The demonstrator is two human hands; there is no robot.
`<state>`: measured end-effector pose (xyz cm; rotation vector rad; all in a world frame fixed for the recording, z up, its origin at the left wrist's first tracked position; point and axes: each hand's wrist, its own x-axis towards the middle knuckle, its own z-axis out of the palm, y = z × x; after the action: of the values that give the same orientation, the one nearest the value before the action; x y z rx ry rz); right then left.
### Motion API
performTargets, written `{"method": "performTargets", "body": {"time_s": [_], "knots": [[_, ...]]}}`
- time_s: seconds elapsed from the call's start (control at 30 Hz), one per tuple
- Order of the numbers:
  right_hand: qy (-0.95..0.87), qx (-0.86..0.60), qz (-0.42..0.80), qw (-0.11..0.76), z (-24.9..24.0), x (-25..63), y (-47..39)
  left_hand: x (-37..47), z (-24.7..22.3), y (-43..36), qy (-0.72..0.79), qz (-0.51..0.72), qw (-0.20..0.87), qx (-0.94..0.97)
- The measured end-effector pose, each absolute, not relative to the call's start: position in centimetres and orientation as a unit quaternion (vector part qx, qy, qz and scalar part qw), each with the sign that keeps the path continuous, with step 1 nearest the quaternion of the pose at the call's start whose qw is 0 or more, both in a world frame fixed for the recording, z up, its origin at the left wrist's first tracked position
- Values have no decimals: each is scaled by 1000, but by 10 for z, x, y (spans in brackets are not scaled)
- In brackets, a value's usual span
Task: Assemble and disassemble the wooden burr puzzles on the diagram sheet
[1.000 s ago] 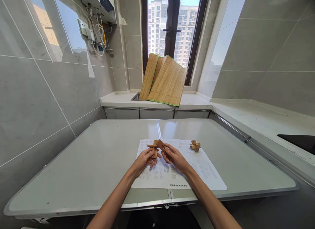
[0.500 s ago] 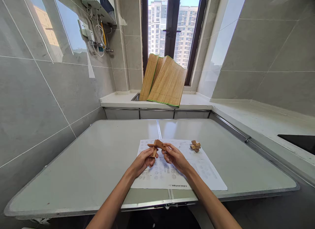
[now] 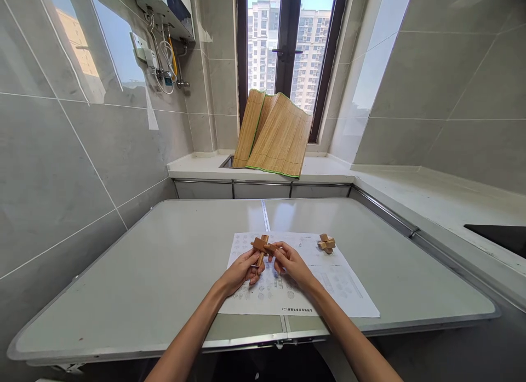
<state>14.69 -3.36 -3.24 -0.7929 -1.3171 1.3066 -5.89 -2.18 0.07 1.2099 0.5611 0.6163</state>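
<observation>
Several interlocked wooden pieces (image 3: 260, 244) form a cross shape above the printed paper sheet (image 3: 304, 302). My left hand (image 3: 242, 271) is closed on the lower left part of these pieces. From the right, my right hand (image 3: 291, 262) pinches the end of a piece that joins the cross. Both hands are over the sheet, close together. A second wooden block cluster (image 3: 326, 243) rests on the sheet's upper right part, touched by neither hand. Fingers hide some of the held pieces.
The sheet lies on a pale folding table (image 3: 135, 278) with a metal centre seam. Behind it, a bamboo mat (image 3: 281, 138) leans at the window on a white counter (image 3: 197, 165), which continues along the right side.
The held wooden pieces have turned and now cross more closely, with one piece upright through the middle. Both hands have shifted only slightly; the other cluster has not moved.
</observation>
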Motion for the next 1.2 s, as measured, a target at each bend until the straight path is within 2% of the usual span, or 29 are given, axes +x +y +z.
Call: {"method": "performTargets", "body": {"time_s": [0.2,0.63,0.87,1.2], "knots": [[-539,-350,536,547,-31,150,-35,-62,7,-27,220,235,781,536],[-516,-326,595,524,-28,151,-36,-65,7,-28,222,189,803,519],[-512,-315,578,551,-29,150,-36,-64,11,-27,217,169,808,521],[-560,-313,595,485,-29,151,-37,-67,10,-30,197,138,802,547]]}}
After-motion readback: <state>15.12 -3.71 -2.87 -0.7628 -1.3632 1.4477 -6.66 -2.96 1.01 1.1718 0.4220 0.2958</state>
